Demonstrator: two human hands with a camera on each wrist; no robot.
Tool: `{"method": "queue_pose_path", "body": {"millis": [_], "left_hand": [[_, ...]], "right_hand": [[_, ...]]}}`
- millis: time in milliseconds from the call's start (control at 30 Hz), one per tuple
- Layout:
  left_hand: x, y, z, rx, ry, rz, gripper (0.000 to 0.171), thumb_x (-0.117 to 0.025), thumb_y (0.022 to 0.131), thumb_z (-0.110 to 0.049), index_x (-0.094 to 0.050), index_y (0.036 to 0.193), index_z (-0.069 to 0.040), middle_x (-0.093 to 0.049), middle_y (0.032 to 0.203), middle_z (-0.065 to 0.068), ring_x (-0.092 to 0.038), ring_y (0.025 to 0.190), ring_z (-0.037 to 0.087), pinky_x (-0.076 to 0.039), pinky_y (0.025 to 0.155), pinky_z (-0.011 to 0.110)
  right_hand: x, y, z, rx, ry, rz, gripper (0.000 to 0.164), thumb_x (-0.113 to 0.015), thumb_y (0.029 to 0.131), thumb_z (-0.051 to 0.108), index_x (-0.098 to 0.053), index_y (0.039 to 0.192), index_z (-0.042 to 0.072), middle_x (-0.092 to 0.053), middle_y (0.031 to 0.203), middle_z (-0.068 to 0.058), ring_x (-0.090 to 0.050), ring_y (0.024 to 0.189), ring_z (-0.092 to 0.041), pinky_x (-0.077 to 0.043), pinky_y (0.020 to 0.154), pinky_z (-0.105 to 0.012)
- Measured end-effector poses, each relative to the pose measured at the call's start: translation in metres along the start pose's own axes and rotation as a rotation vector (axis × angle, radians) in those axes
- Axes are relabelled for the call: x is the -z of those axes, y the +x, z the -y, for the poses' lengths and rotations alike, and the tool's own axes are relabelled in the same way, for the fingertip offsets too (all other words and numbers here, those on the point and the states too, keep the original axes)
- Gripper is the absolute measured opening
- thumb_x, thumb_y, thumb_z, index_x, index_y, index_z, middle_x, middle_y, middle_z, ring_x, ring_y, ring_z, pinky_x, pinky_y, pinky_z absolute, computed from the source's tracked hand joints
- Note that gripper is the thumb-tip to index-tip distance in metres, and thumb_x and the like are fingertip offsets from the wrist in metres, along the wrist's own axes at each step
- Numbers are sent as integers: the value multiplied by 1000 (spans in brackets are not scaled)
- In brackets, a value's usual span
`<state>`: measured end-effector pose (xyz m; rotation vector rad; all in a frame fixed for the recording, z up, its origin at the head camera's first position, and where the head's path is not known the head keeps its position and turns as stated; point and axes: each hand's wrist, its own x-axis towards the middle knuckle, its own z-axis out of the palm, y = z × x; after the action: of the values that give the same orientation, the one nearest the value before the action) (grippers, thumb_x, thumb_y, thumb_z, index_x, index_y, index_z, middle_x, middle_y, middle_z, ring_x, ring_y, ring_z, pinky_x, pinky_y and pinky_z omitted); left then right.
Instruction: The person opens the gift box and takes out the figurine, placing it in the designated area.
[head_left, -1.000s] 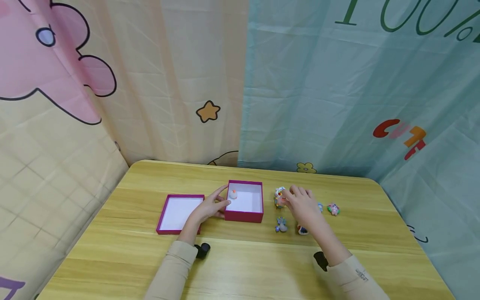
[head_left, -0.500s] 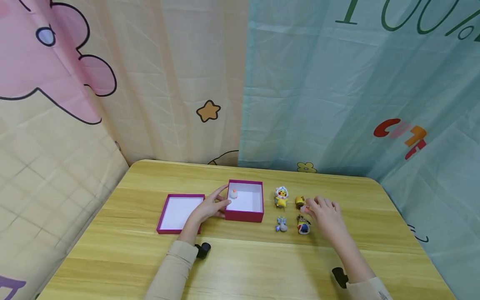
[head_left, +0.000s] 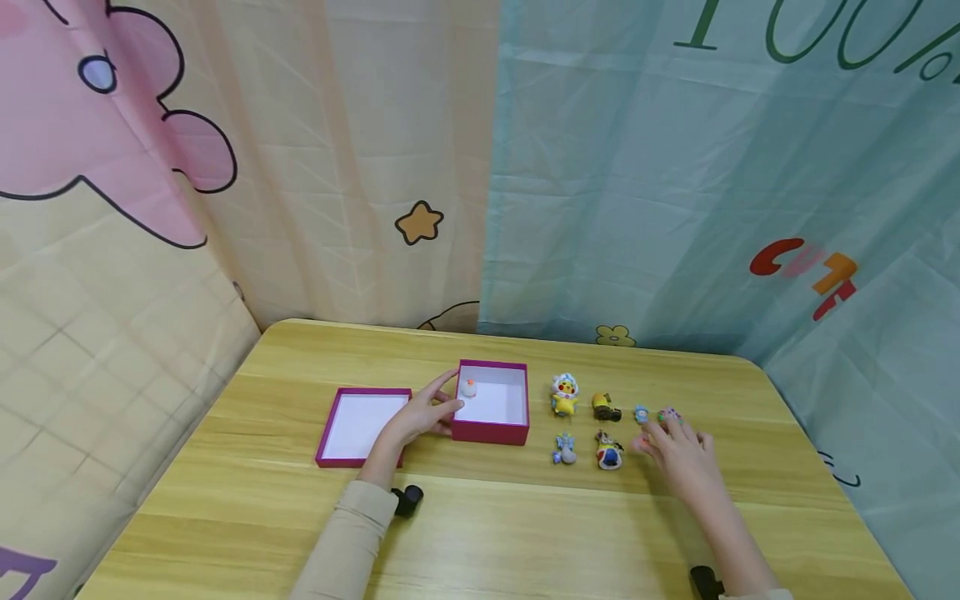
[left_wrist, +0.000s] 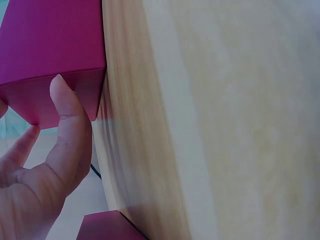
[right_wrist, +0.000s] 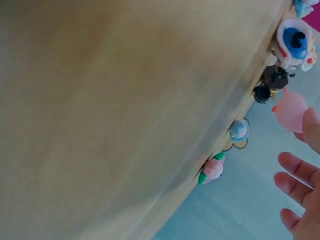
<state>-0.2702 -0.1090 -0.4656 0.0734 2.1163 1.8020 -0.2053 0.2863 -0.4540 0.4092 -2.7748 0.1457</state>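
My left hand [head_left: 420,417] rests with spread fingers on the left wall of a magenta box [head_left: 491,432]; in the left wrist view its thumb [left_wrist: 67,100] lies along a box edge. Inside the box sits a small white toy [head_left: 468,388] with an orange top. Right of the box, my right hand [head_left: 682,458] pinches a round pink toy figure [right_wrist: 291,111] between thumb and finger, other fingers spread. Close by are a small blue figure [head_left: 641,414] and a pink-and-green figure [head_left: 670,413], partly behind the hand.
The magenta box lid [head_left: 363,427] lies upturned left of the box. Between box and right hand stand a yellow figure in a white hood [head_left: 565,396], a grey-blue figure [head_left: 565,450] and a crowned figure [head_left: 609,454]. A yellow-and-brown figure [head_left: 604,407] lies beside them.
My right hand has travelled right with the pink toy, from in front of the hooded figure, past the yellow-and-brown one, to near the pink-and-green figure. The left hand and box stay put.
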Motion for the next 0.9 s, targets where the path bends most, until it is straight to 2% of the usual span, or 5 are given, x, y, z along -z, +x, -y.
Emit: {"method": "queue_pose_path", "body": {"millis": [333, 667, 900], "left_hand": [[0, -1, -1, -2, 14, -4, 61, -56, 92, -14, -27, 145, -22, -42, 110, 18, -53, 71, 20, -56, 66, 38], [0, -1, -1, -3, 12, 3, 62, -56, 91, -14, -27, 145, -22, -42, 110, 18, -53, 71, 20, -56, 66, 38], [0, -1, -1, -4, 12, 7, 62, -56, 91, -14, -26, 145, -21, -42, 109, 18, -54, 69, 21, -56, 66, 38]], "right_hand": [[0, -9, -13, -11, -2, 75, 26, -66, 82, 22, -60, 105, 11, -55, 111, -21, -51, 98, -40, -35, 74, -55], [2, -10, -11, 2, -16, 129, 24, -66, 82, 24, -60, 102, 14, -54, 106, -16, -51, 93, -37, -36, 74, -53], [1, -9, -10, 6, -13, 127, 22, -66, 82, 24, -60, 100, 14, -53, 100, -14, -51, 92, -37, -36, 73, -54]]}}
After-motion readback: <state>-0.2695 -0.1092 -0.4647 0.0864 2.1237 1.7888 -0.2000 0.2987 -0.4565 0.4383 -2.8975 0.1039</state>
